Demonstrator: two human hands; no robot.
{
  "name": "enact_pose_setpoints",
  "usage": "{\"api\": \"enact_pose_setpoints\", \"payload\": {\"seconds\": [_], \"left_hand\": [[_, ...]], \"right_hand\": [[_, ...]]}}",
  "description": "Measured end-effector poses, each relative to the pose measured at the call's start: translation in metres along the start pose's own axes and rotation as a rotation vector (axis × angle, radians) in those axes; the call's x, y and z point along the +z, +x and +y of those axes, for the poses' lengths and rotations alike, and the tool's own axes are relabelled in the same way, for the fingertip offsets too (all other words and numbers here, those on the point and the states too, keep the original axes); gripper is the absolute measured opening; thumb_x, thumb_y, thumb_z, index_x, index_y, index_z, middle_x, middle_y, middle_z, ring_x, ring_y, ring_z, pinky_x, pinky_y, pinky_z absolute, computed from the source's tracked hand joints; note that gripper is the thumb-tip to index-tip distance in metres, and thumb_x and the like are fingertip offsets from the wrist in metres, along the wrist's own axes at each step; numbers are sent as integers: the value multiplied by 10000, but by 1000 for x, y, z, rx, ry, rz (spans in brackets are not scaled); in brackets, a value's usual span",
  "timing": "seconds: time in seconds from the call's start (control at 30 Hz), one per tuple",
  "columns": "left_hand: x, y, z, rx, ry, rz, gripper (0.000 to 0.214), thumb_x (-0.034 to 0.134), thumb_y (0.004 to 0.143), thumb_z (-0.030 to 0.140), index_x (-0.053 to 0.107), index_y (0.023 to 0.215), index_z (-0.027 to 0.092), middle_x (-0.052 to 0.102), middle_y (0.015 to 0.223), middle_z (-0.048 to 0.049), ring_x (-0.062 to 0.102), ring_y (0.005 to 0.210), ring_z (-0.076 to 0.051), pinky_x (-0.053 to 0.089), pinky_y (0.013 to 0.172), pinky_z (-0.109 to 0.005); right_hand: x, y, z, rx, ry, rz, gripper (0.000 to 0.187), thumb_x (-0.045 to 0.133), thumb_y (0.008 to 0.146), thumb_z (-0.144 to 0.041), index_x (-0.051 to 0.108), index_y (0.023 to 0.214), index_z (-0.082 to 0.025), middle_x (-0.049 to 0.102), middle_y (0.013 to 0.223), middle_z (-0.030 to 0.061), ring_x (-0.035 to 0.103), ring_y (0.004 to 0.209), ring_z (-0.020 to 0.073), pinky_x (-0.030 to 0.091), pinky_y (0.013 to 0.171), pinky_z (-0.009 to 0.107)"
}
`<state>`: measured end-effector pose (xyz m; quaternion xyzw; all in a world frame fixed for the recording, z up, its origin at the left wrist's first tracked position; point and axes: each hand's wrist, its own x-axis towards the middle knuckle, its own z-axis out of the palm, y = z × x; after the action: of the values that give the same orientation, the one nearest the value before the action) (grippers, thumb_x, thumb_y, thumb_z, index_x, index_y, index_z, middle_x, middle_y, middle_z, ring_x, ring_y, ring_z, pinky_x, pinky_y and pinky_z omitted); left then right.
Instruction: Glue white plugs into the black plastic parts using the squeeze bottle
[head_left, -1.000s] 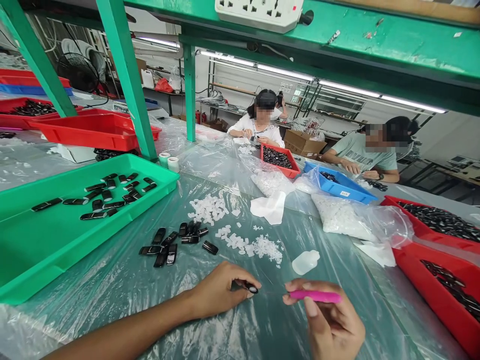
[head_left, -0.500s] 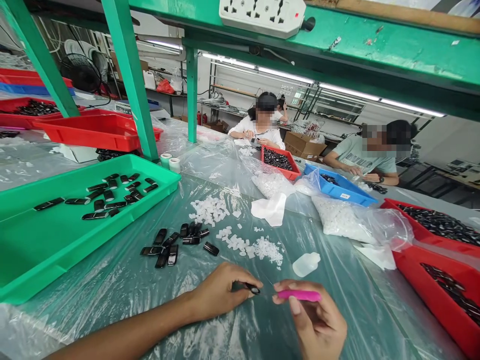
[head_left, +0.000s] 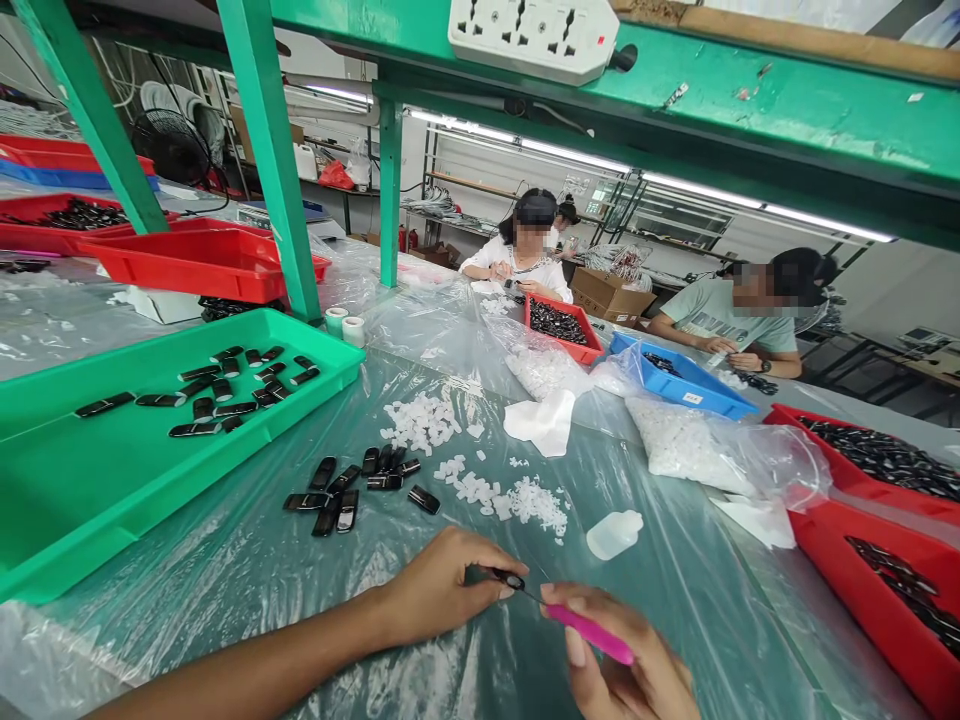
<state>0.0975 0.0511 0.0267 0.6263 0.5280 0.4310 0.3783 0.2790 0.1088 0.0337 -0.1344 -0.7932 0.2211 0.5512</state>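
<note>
My left hand pinches a small black part between thumb and fingers, low over the plastic-covered table. My right hand grips a pink-handled tool, whose thin tip points left and touches the black part. Beyond my hands lies a cluster of several black parts and scattered small white pieces. A small white bottle lies on its side to the right.
A green tray with several black parts sits at left. Red trays of black parts stand at right, a bag of white pieces beside them. Green frame posts rise behind. Two other people work at the far side by a blue tray.
My right hand has moved left and down, tilting the pink tool until its tip reaches the black part in my left hand. My left hand has stayed in place.
</note>
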Motion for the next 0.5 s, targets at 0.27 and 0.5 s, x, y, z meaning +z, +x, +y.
{"api": "enact_pose_setpoints", "payload": {"seconds": [0.27, 0.5], "left_hand": [[-1, 0, 2, -17, 3, 18, 294, 543, 812, 143, 682, 1037, 271, 703, 983, 0, 652, 871, -180, 502, 719, -209], [-2, 0, 5, -38, -10, 3, 285, 543, 822, 157, 679, 1046, 269, 702, 988, -8, 655, 868, -185, 509, 736, -223]], "right_hand": [[10, -5, -8, -52, -99, 138, 289, 554, 695, -43, 646, 887, -239, 725, 710, 14, 680, 586, 190, 527, 519, 316], [8, -7, -15, 47, -145, 114, 255, 569, 737, -62, 653, 903, -237, 723, 739, 23, 690, 646, 205, 537, 570, 339]]}}
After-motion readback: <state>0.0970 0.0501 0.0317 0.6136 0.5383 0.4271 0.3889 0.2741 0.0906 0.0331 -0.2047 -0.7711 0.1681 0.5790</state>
